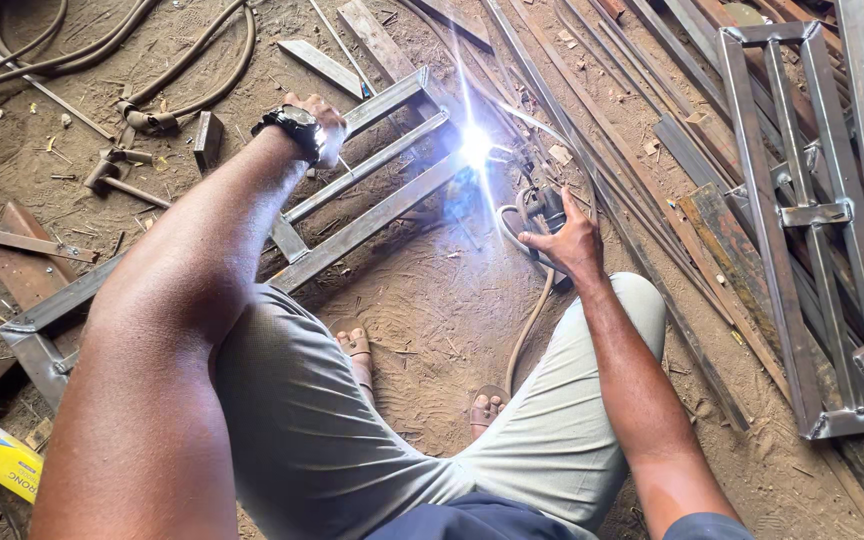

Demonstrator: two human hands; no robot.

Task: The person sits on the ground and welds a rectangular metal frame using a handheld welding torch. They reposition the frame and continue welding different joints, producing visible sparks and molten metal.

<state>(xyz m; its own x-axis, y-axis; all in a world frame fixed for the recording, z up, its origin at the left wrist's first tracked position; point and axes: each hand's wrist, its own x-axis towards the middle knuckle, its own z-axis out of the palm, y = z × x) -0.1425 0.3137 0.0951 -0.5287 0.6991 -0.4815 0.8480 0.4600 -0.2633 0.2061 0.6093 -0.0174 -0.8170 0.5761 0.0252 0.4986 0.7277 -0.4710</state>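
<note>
The left hand (320,128), watch on the wrist, rests with fingers curled on the far rail of a steel frame (372,205) lying on the dirt floor. The right hand (567,243) grips a welding holder (544,210), nearer the bright arc (475,147). The frame's long axis runs diagonally from the near left toward the arc.

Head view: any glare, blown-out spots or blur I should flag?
Head view: the welding arc is blown out white, with streaks flaring up and down across the metal frame and hiding the joint; daylight elsewhere is even, shadows soft; left hand and right hand are sharp; wide-angle stretch enlarges the near forearm.
</note>
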